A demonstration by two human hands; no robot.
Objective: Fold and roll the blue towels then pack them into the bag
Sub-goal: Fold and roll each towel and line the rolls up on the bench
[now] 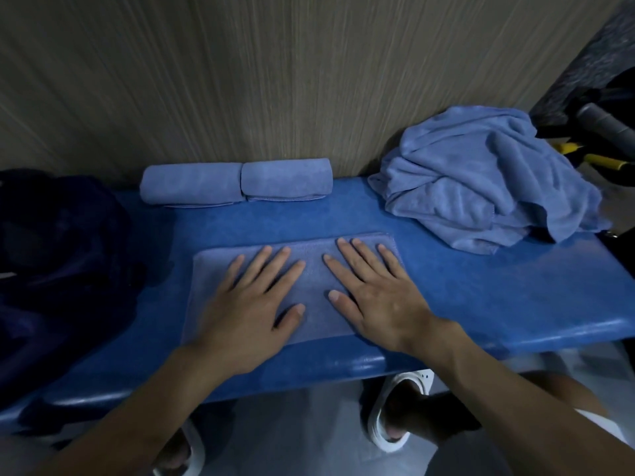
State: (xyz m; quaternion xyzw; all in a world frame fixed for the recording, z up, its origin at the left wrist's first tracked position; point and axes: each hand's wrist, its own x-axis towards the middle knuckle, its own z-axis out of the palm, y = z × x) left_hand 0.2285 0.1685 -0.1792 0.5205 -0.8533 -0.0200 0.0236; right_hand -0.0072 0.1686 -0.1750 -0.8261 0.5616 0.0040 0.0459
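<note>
**A:** What sits at the left?

**B:** A dark, slack bag [51, 252] slumps on the padded blue bench [481, 297]. Two rolls [237, 182] lie end to end against the grained wall [275, 80].

**A:** And the hands?

**B:** The left hand [251, 304] and right hand [374, 293] lie flat with fingers spread. They press the folded towel [309, 269] at mid-bench and grip nothing.

**A:** How will it handle?

**B:** Soft, light and plush, I'd judge. Pinch one edge at both corners and roll it tight, or it goes slack. A crumpled heap [481, 180] lies at the right.
</note>
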